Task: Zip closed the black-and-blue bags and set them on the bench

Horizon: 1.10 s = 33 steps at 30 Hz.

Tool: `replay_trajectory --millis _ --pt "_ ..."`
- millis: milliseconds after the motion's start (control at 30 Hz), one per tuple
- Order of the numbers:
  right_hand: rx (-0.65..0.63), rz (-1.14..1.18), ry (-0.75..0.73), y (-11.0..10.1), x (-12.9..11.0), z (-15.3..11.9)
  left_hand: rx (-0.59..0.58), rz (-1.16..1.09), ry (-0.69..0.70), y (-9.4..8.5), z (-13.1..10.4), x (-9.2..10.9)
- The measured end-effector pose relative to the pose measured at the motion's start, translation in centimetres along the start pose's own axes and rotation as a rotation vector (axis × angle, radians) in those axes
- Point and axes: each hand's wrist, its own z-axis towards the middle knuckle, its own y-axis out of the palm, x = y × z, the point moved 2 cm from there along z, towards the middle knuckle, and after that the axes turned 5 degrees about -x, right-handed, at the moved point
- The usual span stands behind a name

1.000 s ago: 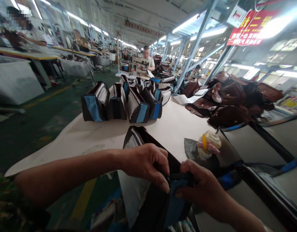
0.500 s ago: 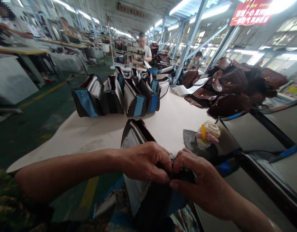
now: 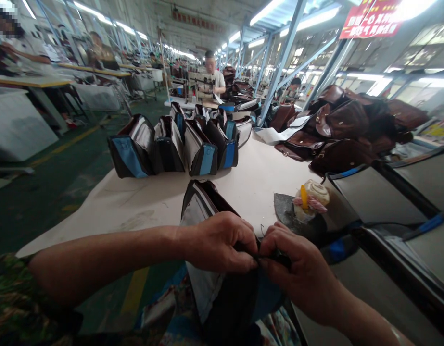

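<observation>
A dark bag piece (image 3: 229, 298) with a pale side panel and a blue patch stands tilted at the table's near edge, over my lap. My left hand (image 3: 222, 240) pinches its dark upper edge, thumb against fingers. Close beside it on the right, my right hand (image 3: 297, 269) pinches the same edge, and the fingertips of both hands nearly touch. A thin dark thread or wire curls up between the hands. My palms hide part of the bag's edge.
Several similar bag pieces (image 3: 203, 149) stand on the pale table (image 3: 258, 168). Brown leather bags (image 3: 344, 120) are heaped at the back right. A roll with a yellow item (image 3: 304, 197) lies right of centre, beside large grey panels (image 3: 380, 197). People work behind.
My right thumb has moved closer to my left thumb at the bag's edge. The thin thread or wire between the hands shows more clearly.
</observation>
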Motion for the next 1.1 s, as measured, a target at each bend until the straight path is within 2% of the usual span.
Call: replay_trajectory --millis 233,300,367,467,600,667,733,833,933,1000,1033,1100 --pt "0.099 -0.329 -0.303 0.2 -0.8 -0.9 0.005 0.305 0.128 0.2 -0.7 0.7" --pt "0.102 -0.478 -0.387 0.2 -1.1 -1.6 -0.036 0.257 0.102 -0.2 -1.0 1.1" --pt "0.083 -0.619 -0.472 0.2 -1.3 -2.4 -0.126 0.122 0.028 -0.6 -1.0 1.3" --pt "0.013 -0.719 -0.574 0.2 -1.4 -3.4 -0.243 -0.018 -0.072 -0.8 -0.7 1.2" --pt "-0.035 -0.802 -0.64 0.5 -1.7 -4.2 -0.316 0.005 -0.08 0.0 -0.4 0.7" --pt "-0.042 -0.832 -0.675 0.7 -2.0 -4.4 -0.315 0.006 -0.067 0.6 -0.5 0.6" --pt "-0.018 -0.714 -0.627 0.7 -2.3 -4.5 -0.27 0.034 -0.024 1.1 -0.8 0.8" --pt "0.02 -0.357 -0.342 -0.1 -2.3 -4.0 -0.16 0.218 0.078 1.7 -1.5 1.8" --pt "-0.133 -0.199 -0.103 -0.9 -2.3 -3.1 -0.086 0.481 0.13 2.2 -2.0 2.8" --pt "-0.285 -0.204 -0.056 -1.0 -2.5 -2.5 -0.093 0.598 0.159 2.5 -2.2 3.2" --pt "-0.32 -0.24 -0.062 -0.9 -2.8 -2.3 -0.101 0.639 0.175 2.6 -2.2 3.4" --pt "-0.276 -0.39 -0.147 -0.5 -3.6 -2.0 -0.102 0.703 0.21 2.7 -2.0 3.5"
